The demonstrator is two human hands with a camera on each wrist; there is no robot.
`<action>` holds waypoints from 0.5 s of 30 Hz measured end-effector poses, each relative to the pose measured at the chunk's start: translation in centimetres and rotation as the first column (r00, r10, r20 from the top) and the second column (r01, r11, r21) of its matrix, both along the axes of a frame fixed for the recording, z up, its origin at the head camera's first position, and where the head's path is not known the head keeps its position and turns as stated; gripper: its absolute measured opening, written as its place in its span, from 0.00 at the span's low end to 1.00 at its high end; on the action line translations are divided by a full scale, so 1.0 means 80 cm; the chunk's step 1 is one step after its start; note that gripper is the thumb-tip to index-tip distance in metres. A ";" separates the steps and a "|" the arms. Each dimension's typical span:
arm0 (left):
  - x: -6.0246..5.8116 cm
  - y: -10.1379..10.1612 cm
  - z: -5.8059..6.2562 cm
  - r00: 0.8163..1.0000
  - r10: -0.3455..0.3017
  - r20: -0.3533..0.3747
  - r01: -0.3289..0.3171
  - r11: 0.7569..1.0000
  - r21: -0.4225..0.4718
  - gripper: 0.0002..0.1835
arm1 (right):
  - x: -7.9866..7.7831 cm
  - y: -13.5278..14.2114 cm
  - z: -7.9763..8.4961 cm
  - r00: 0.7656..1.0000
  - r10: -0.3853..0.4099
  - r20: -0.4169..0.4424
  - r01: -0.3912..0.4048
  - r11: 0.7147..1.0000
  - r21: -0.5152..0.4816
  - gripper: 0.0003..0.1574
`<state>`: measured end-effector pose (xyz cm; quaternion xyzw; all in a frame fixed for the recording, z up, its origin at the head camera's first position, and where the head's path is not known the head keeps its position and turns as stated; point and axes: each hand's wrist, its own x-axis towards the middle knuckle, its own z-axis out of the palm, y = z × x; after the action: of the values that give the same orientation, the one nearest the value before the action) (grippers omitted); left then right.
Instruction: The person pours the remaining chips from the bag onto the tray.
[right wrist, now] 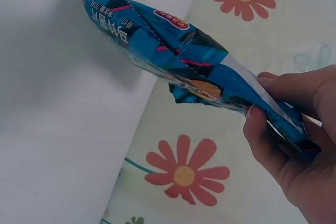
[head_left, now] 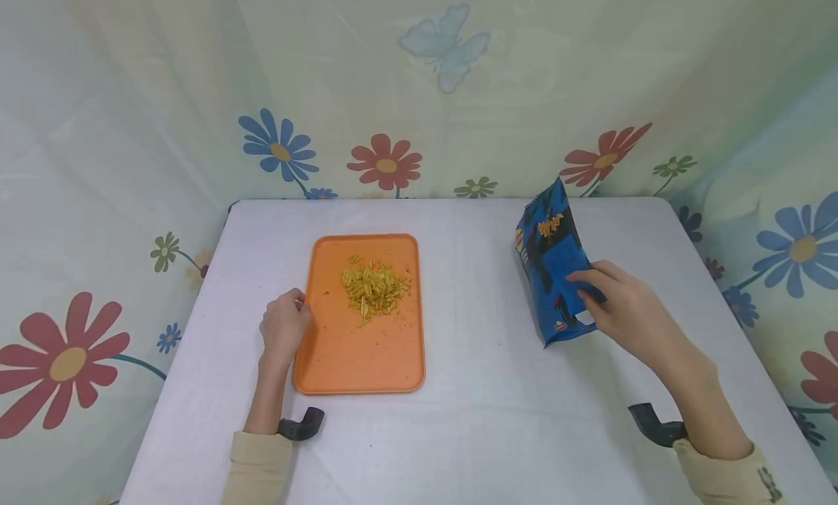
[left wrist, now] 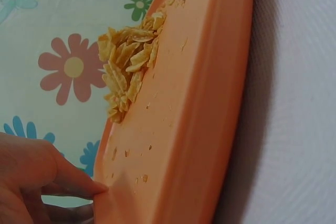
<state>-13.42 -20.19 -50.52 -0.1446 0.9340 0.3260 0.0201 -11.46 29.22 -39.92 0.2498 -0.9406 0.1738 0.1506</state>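
Note:
My left hand (head_left: 285,326) is at the left edge of an orange tray (head_left: 356,359), pinching its rim between thumb and fingers; the left wrist view shows the tips on the tray's edge. A heap of yellow, flaky snack pieces (head_left: 374,290) lies on the tray, with small crumbs scattered around it. On the right side of the table, my right hand (head_left: 631,312) grips a blue snack bag (head_left: 546,261) by its side. In the right wrist view the bag (right wrist: 157,51) slants across, its printed back and serrated end showing. What is inside it is hidden.
A white cloth covers the table (head_left: 471,432). Behind and beside it hangs a flower-print curtain (head_left: 347,68). A black band with a curved mount (head_left: 304,423) sits on my left wrist, and a similar mount (head_left: 657,425) is on my right.

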 end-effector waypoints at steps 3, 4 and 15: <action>0.000 0.000 0.000 1.000 0.001 -0.002 -0.001 1.000 -0.006 0.12 | -0.001 0.000 0.003 1.000 -0.008 0.010 0.008 1.000 0.019 0.23; 0.000 0.000 0.000 1.000 0.002 -0.004 -0.002 1.000 -0.008 0.12 | -0.002 0.000 0.004 1.000 -0.011 0.015 0.011 1.000 0.028 0.22; 0.000 0.000 -0.002 1.000 -0.003 -0.011 0.002 1.000 -0.019 0.11 | -0.008 -0.018 0.002 0.998 0.032 0.052 -0.035 0.997 0.070 0.20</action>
<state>-13.45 -20.22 -50.65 -0.1417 0.9373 0.3180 0.0140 -12.13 27.81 -39.73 0.2663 -0.9453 0.1492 0.1150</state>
